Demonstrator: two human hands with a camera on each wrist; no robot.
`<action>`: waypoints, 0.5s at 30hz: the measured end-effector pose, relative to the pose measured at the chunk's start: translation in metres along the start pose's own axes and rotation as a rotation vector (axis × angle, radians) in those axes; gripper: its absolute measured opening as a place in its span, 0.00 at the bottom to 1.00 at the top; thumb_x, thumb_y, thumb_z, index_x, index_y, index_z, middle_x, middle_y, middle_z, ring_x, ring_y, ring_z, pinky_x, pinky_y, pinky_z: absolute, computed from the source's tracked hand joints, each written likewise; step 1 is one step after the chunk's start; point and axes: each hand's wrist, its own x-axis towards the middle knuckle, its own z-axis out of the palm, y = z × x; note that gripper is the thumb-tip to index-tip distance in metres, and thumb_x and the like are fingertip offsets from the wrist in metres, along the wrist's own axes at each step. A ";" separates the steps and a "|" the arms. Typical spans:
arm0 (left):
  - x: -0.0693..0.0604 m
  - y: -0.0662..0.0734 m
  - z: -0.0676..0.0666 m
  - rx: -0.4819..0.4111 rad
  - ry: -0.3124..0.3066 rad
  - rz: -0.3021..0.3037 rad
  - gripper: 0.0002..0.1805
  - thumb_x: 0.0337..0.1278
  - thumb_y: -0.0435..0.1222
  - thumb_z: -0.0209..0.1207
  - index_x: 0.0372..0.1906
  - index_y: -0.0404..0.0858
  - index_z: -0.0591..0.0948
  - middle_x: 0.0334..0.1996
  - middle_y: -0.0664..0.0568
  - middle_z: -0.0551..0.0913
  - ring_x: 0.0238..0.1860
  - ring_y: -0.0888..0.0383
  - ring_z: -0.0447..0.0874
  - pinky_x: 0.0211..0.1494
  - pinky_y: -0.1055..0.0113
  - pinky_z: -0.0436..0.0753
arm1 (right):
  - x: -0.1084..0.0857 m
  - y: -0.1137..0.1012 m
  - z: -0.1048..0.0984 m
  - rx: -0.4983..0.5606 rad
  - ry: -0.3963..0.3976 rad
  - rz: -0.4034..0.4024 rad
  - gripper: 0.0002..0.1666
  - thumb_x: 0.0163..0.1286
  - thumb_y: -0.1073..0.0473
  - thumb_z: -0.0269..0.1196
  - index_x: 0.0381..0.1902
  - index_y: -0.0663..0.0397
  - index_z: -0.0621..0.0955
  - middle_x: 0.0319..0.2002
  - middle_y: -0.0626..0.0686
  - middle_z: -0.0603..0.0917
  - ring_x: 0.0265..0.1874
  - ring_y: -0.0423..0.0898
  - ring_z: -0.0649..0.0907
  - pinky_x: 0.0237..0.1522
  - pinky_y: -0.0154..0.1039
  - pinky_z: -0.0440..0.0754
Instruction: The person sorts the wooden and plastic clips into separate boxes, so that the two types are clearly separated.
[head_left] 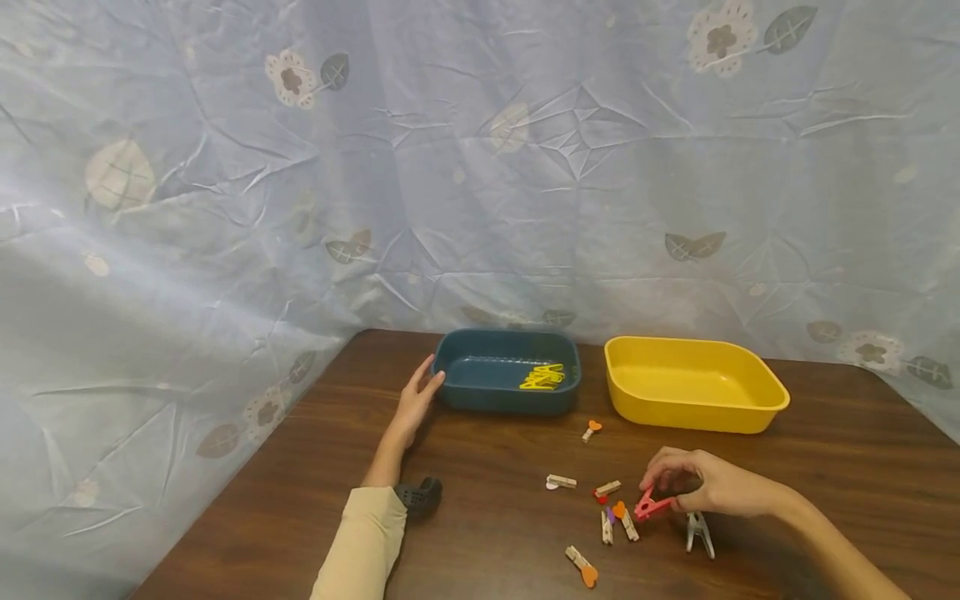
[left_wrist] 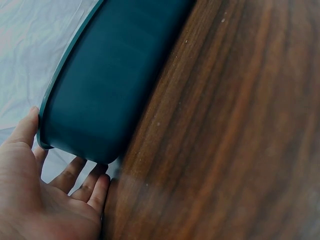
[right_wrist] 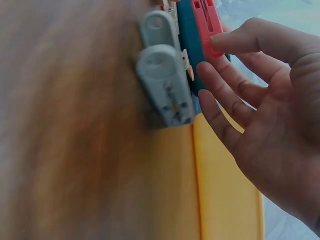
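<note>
In the head view, overlapping yellow clips (head_left: 542, 379) in the blue bin (head_left: 510, 402) are hard to count. The right hand (head_left: 701, 482) pinches the red clip (head_left: 660, 505) above the counter (head_left: 480, 542), its wrist bent downward; it hides the top of the gray clip (head_left: 697, 522). The left hand (head_left: 412, 408) reaches forward, spread against the bin's left end.

The left wrist view cuts off the bin; the thumb touches its rim, 1 fingertip partly hidden behind.

In the right wrist view, the red clip's far end is cropped and the counter blurs.
</note>
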 end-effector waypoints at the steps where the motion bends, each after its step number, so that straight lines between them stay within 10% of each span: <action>1: 0.001 -0.002 0.000 0.002 -0.001 -0.001 0.32 0.65 0.42 0.52 0.70 0.39 0.57 0.66 0.34 0.54 0.65 0.40 0.53 0.62 0.45 0.58 | 0.003 -0.001 -0.001 0.004 -0.001 0.003 0.20 0.57 0.75 0.59 0.49 0.61 0.76 0.45 0.54 0.76 0.36 0.50 0.78 0.38 0.39 0.78; 15: 0.011 -0.019 -0.003 0.017 0.012 -0.010 0.32 0.65 0.45 0.52 0.70 0.44 0.57 0.67 0.36 0.55 0.65 0.42 0.54 0.62 0.46 0.59 | 0.033 -0.011 -0.011 -0.080 0.021 0.150 0.17 0.60 0.66 0.61 0.49 0.53 0.77 0.45 0.49 0.78 0.43 0.51 0.77 0.43 0.39 0.74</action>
